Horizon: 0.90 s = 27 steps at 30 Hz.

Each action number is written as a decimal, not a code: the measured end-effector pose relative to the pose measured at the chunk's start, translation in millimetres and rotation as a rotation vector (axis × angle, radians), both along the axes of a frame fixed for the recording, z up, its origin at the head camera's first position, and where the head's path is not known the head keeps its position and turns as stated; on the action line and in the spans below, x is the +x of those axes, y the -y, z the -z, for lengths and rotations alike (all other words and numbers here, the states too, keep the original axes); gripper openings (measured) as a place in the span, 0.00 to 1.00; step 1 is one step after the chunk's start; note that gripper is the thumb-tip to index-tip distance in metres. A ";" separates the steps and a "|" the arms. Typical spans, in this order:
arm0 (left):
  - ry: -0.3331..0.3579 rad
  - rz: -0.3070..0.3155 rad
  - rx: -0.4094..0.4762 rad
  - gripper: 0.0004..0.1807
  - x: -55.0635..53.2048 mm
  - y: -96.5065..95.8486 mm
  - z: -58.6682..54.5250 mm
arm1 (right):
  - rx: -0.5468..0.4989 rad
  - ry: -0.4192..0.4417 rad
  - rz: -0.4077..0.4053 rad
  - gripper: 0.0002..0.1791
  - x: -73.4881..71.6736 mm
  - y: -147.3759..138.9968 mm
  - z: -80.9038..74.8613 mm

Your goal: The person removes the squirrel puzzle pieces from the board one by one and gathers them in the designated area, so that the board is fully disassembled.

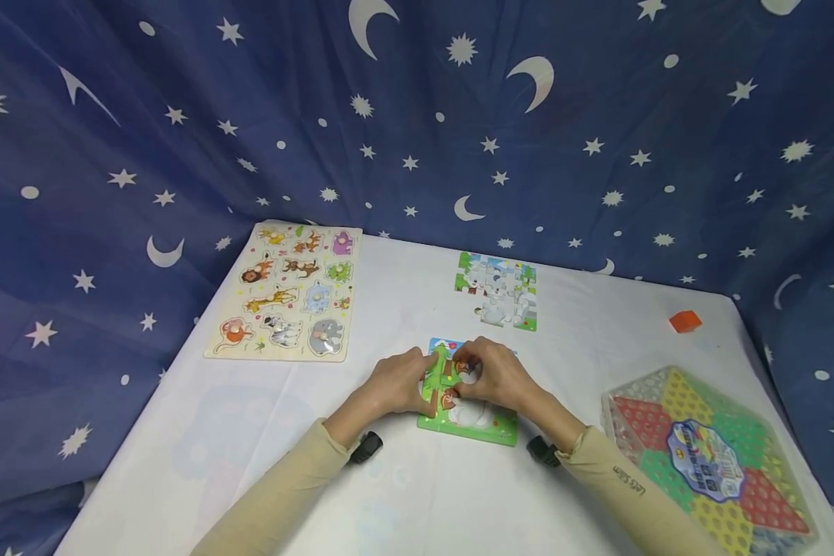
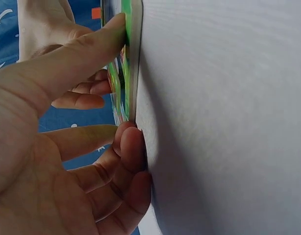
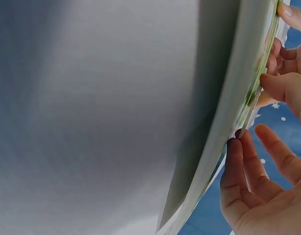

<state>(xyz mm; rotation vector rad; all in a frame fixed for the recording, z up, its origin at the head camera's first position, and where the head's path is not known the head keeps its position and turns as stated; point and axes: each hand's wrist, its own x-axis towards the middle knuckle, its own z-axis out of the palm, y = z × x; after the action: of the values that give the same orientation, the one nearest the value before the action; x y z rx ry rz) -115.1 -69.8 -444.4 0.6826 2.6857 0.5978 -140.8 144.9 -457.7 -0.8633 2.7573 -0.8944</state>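
A small jigsaw board (image 1: pixel 502 435) with a green border lies in front of me, pieces with white and brown animal parts set in it. My left hand (image 1: pixel 394 381) grips the board's left side, thumb on the near part and fingers by the far part; in the left wrist view the thumb presses the board's edge (image 2: pixel 135 68). My right hand (image 1: pixel 498 376) is over the board's middle and pinches a jigsaw piece (image 1: pixel 468 374) between thumb and fingers. From the right wrist, that thin piece (image 3: pixel 249 116) appears edge-on, tilted against the board.
Behind the board lie joined jigsaw pieces (image 1: pixel 498 289) with grey animals. To the left is a wooden animal knob puzzle (image 1: pixel 294 293). A hexagonal Chinese checkers box (image 1: pixel 709 463) lies at the right, an orange block (image 1: pixel 685 321) beyond it. A starry blue curtain (image 1: pixel 417 116) hangs behind the table.
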 end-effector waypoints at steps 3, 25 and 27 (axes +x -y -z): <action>0.004 -0.005 0.007 0.52 0.0 -0.5 -1.2 | -0.006 -0.002 0.001 0.22 -1.9 -1.2 -1.0; -0.006 -0.010 0.034 0.52 0.4 1.1 0.4 | -0.040 -0.004 0.039 0.22 -22.2 -11.3 -4.8; -0.009 -0.009 0.025 0.53 0.3 0.8 1.1 | -0.047 -0.013 0.042 0.22 -24.6 -12.1 -4.4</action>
<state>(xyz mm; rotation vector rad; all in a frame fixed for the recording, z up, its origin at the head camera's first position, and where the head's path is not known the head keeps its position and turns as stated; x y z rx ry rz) -114.8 -70.6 -445.6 0.6813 2.6955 0.6337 -165.4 157.0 -453.3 -0.8243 2.7858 -0.9679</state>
